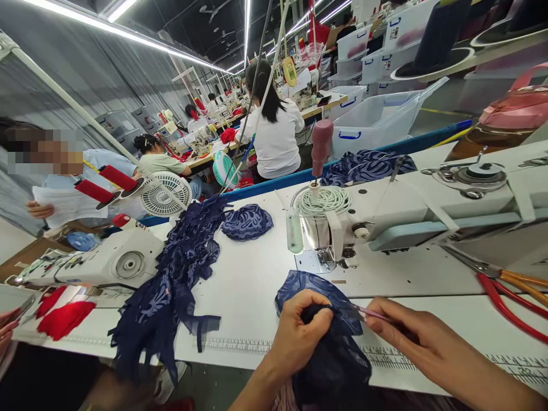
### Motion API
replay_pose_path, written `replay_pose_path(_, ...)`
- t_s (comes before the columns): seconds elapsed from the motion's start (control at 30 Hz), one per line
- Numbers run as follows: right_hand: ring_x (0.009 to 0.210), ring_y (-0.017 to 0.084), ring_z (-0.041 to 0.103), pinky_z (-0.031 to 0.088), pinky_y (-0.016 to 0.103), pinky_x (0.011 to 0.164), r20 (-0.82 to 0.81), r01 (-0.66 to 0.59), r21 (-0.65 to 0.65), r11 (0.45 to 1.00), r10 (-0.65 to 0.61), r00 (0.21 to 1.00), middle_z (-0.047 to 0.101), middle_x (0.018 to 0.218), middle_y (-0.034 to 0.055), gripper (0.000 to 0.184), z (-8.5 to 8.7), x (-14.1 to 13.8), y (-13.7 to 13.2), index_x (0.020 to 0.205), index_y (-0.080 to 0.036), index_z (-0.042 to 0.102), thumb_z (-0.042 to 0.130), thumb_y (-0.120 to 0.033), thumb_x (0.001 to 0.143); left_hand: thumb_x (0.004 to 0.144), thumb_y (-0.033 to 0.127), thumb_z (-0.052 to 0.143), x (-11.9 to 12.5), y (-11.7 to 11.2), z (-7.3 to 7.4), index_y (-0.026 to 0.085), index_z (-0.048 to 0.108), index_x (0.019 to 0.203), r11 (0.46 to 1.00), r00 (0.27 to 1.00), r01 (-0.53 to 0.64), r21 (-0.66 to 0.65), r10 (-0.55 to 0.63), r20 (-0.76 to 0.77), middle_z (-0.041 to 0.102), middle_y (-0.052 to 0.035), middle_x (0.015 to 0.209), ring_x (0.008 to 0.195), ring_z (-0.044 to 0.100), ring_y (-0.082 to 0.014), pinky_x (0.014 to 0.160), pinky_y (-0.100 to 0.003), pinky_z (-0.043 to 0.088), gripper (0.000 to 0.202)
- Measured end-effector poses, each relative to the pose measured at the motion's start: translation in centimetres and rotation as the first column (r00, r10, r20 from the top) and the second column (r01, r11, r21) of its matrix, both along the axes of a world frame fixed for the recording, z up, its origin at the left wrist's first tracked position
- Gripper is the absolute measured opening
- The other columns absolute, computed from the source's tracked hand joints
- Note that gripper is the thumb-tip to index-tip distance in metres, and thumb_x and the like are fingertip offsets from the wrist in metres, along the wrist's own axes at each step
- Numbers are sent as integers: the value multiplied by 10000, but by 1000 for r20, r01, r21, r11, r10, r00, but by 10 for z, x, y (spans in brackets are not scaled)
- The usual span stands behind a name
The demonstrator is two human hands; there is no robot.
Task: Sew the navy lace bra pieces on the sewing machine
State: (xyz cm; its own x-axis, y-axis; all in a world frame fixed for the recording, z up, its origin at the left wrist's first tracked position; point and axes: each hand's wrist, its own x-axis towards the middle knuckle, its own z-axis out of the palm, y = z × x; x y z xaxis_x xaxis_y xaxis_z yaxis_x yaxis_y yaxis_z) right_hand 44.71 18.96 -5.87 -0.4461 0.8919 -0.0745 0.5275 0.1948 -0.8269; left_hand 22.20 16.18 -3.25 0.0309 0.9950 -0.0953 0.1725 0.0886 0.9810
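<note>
My left hand (303, 328) pinches a bunched edge of navy patterned fabric (314, 285) between thumb and fingers. The sheer fabric hangs over the table's front edge below the hand. In my right hand (405, 328) is a slim pinkish tool (371, 313), its thin tip touching or close to the fabric beside the left hand; its exact kind is not clear. Just behind the hands stands a white sewing machine (327, 234), its presser foot apart from the fabric. A separate navy patterned cup-shaped piece (247, 222) lies on the table to the left.
A long heap of navy pieces (184, 257) spills over the front edge at left. Red-and-orange-handled scissors (499, 277) lie at right. A pink-handled tool (321, 145) stands upright on the machine head. More navy fabric (368, 165) lies behind it. A person with papers (71, 202) is at left.
</note>
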Motion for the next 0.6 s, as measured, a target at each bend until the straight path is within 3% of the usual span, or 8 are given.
replay_pose_path(0.07,591,131,425,340,243,548,-21,-75,-59,995,74,997,461,657,-40,437,6,-7,1,765,-237,493,460,-613,985,838,245,621,0,-1,0,170,672,815,1000,1000,6,2,-6,4,590,1,773,696,461,-119,651,-241,363,93)
replay_pose_path(0.2,621,134,410,317,255,574,-50,-107,-99,989,103,993,458,681,-42,422,5,-9,4,758,-232,466,483,-589,982,830,231,625,1,-2,1,173,685,822,1000,1000,4,14,-4,-2,615,-4,792,718,492,-128,677,-248,378,85)
replay_pose_path(0.4,593,146,398,313,273,569,-40,-51,-50,997,49,998,408,641,-39,486,1,-5,4,755,-242,455,353,-645,1007,818,222,626,0,-2,1,178,694,799,1000,1000,-5,23,5,-17,641,-10,791,750,539,-145,720,-260,412,83)
replay_pose_path(0.6,658,162,515,338,293,637,110,-165,-54,985,170,979,530,702,-31,414,10,4,4,844,-256,522,408,-617,1012,777,183,640,-2,-1,1,179,690,758,999,998,40,32,-39,-44,635,0,765,713,535,-135,688,-251,412,53)
